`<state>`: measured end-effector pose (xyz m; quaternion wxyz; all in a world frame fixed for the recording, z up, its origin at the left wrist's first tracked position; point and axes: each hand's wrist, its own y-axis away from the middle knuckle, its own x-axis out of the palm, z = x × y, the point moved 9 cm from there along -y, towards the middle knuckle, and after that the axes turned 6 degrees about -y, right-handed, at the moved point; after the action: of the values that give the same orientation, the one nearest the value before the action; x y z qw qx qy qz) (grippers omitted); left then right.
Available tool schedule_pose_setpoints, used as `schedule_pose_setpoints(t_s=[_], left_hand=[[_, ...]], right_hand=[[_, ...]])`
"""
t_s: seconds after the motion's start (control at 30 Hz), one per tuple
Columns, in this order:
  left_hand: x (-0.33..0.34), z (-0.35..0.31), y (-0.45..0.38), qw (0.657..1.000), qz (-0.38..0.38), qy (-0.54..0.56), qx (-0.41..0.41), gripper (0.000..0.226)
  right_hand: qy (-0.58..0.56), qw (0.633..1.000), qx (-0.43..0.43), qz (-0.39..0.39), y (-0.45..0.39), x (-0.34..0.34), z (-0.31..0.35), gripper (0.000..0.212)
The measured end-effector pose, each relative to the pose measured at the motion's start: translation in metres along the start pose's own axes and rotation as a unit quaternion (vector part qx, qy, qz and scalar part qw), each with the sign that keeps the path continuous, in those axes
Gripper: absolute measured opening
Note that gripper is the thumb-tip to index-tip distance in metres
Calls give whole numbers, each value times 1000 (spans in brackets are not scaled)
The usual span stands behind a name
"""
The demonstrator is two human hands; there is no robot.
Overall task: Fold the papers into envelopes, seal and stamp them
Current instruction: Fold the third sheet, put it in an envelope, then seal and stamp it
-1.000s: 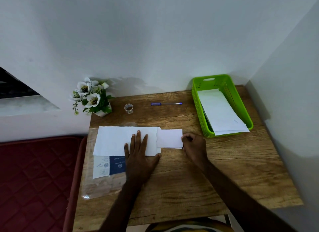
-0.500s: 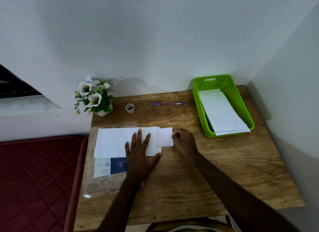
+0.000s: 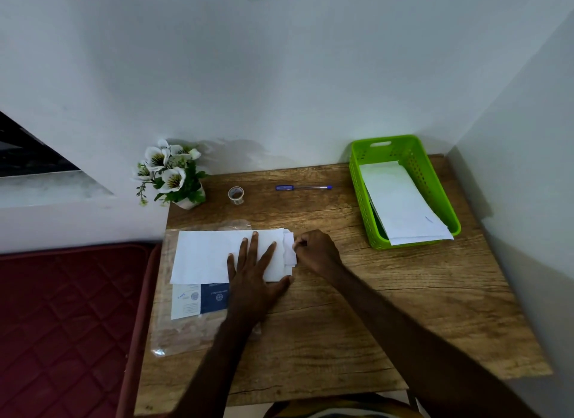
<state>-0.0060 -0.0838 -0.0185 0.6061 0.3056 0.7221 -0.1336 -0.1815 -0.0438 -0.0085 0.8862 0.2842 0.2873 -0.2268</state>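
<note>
While left hand [image 3: 248, 281] hides envelope [image 3: 211, 256], paper [image 3: 289, 249] barely shows.

The right hand [image 3: 315, 251] moves left, sliding the folded paper [image 3: 289, 249] into the envelope [image 3: 217, 256]; only a narrow strip now shows.

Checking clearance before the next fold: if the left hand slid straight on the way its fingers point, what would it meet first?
Probably nothing: beyond the left hand lie only the envelope, bare table and wall.
</note>
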Motion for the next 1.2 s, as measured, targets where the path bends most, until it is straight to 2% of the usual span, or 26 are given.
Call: schedule_pose_setpoints(t_s=[0.27,0.67,0.73,0.8,0.87,0.93,1.03,1.13,1.2], left_hand=[[0,-1,-1,1000,2,2,6,104],[-2,-1,-2,1000,1,-6,14,104],[-1,-1,-1,1000,2,-3,13,103],[-1,-1,0,1000,-4,6,14,100],[0,1,2,1000,-12,4,17,96],[3,0,4,1000,-12,-9,28,90],[5,0,6,999,-13,-25,35,84],[0,-1,7,999,-22,-7,30,73],[-6,0,6,999,-35,28,25,61]], right_hand=[[-9,1000,13,26,-6,12,4,12],[-200,969,110,95,1,27,2,23],[-225,967,99,64,5,21,2,19],[-203,974,95,-25,13,4,-5,15],[-191,970,111,-99,28,-10,-18,20],[-199,967,117,-112,39,-13,-27,23],[-223,965,110,-83,44,-7,-29,21],[-236,970,55,-21,47,0,-15,26],[-191,982,6,12,47,6,-7,31]])
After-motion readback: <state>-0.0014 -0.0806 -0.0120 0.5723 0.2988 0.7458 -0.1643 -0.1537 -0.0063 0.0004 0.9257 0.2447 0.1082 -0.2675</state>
